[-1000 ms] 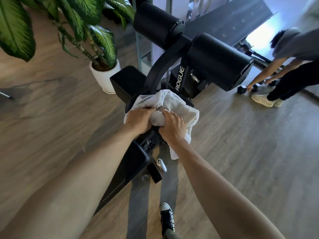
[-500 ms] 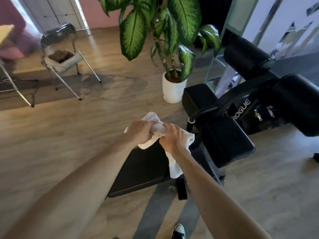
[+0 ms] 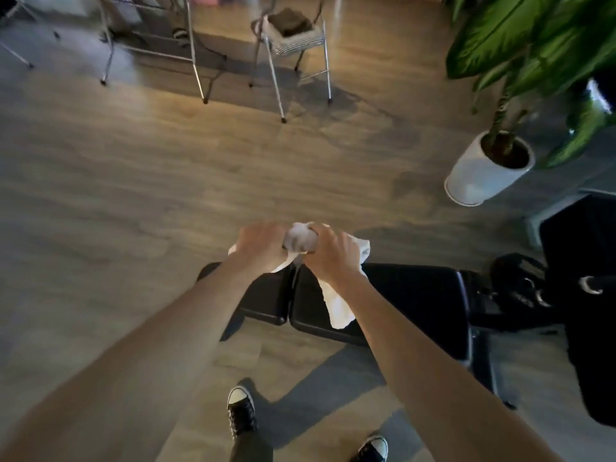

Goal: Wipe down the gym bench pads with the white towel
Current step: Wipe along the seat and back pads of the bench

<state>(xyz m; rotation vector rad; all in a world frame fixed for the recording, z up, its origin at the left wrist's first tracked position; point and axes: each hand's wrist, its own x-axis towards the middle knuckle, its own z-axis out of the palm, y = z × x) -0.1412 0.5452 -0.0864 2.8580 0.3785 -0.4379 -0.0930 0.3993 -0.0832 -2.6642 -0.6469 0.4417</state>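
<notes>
Both hands clutch the bunched white towel [image 3: 301, 241] above the black bench. My left hand [image 3: 261, 246] grips its left end and my right hand [image 3: 333, 256] grips its right end, with a loose tail of cloth hanging down over the long black pad [image 3: 410, 301]. A shorter black pad [image 3: 265, 303] lies just left of the long one, separated by a narrow gap. The bench's black frame and straps [image 3: 526, 291] continue to the right. The frame is motion-blurred.
A white pot [image 3: 480, 175] with a large green plant stands at the right. Metal folding chairs [image 3: 293, 48] with folded cloth on one seat stand at the far side of the wood floor. My two black sneakers [image 3: 241, 413] are near the bench's front edge.
The view has swung left from the bench's roller pads to its flat pads. Both hands, still holding the towel, now sit over the gap between the two flat pads.
</notes>
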